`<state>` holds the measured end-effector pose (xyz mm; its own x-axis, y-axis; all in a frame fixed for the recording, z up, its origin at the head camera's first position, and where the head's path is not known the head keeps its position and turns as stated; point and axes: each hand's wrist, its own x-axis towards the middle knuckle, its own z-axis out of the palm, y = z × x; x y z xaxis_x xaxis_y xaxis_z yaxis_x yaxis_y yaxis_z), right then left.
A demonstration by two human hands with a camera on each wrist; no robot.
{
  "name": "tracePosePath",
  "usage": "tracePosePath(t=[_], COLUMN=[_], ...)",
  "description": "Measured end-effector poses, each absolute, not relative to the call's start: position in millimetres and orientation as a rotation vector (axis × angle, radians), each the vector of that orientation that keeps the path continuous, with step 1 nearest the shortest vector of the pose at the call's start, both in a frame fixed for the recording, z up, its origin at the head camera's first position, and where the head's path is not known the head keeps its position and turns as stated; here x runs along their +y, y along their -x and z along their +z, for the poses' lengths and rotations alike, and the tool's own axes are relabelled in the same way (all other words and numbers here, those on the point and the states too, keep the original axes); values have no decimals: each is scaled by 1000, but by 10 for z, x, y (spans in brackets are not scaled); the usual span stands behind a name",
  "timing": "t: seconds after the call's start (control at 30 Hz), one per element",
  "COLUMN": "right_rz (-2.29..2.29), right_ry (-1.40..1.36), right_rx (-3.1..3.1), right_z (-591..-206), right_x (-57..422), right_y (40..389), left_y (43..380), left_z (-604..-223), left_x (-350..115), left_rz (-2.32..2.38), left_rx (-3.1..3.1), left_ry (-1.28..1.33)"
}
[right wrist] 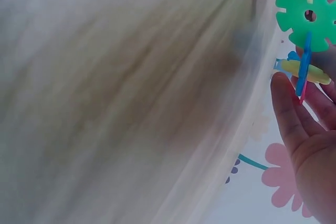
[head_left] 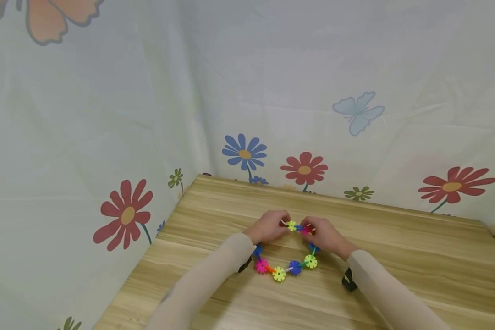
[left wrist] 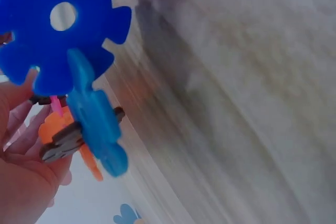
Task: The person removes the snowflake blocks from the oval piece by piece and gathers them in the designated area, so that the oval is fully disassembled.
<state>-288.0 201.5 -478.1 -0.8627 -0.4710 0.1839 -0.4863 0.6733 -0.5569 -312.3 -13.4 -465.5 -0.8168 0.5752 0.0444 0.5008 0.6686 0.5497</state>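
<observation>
A ring-shaped chain of interlocked notched plastic discs, of the snowflake building kind, hangs low over the wooden table. Its near part shows a pink disc (head_left: 262, 266), a yellow disc (head_left: 278, 277) and a blue disc (head_left: 295, 271). My left hand (head_left: 270, 228) grips the chain's far left part; my right hand (head_left: 324, 235) pinches the far right part. Between them lies another yellow disc (head_left: 291, 225). In the left wrist view, a large blue disc (left wrist: 29, 40) and light blue disc (left wrist: 97, 121) dangle by the palm. The right wrist view shows a green disc (right wrist: 291, 14) beside the fingers.
The wood-grain table (head_left: 214, 197) meets printed cloth walls at its back and left edges. Flowers and butterflies are printed on the back cloth (head_left: 272, 91). A dark strap piece (head_left: 349, 280) sits at my right wrist.
</observation>
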Motion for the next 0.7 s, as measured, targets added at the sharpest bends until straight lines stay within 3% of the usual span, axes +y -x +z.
tracePosePath(t=[0.7], right_rz=[1014], right_ry=[-849], right_rx=[-2819], right_z=[-4739], right_x=[1959], right_y=[2854], left_y=[3103], left_z=[-4676], left_x=[-140], left_rz=[788], left_rx=[2889], left_ry=[-881])
